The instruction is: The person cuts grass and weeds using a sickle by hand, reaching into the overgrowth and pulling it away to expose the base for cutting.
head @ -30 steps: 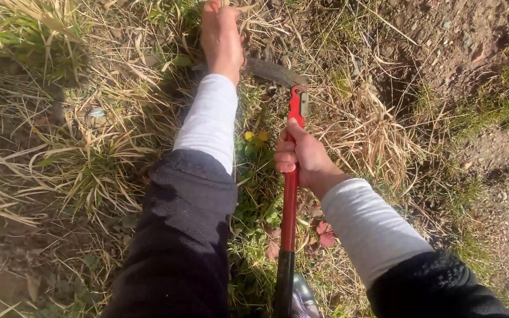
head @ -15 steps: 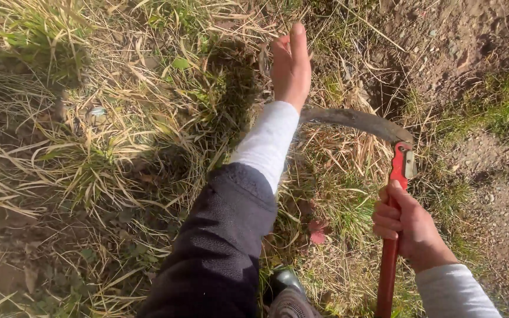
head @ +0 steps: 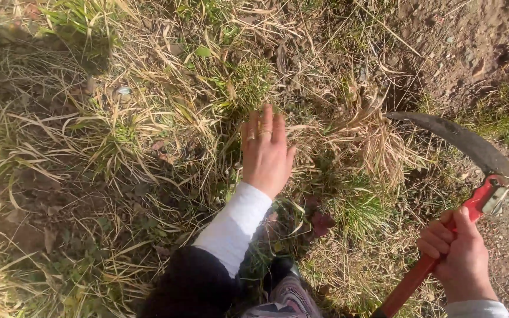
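Over the grass, left hand [head: 266,154] is flat, fingers together and extended, palm down, holding nothing, hovering at or brushing a green grass tuft [head: 244,88]; contact unclear. Likely placed there to part or press stems away from the blade. Right hand [head: 459,257] is fisted around the red handle [head: 437,256] of a sickle [head: 460,144], held out to the right; its dark curved blade points toward a dry grass clump [head: 372,141], well apart from the left hand. Bare dirt [head: 466,41] lies upper right.
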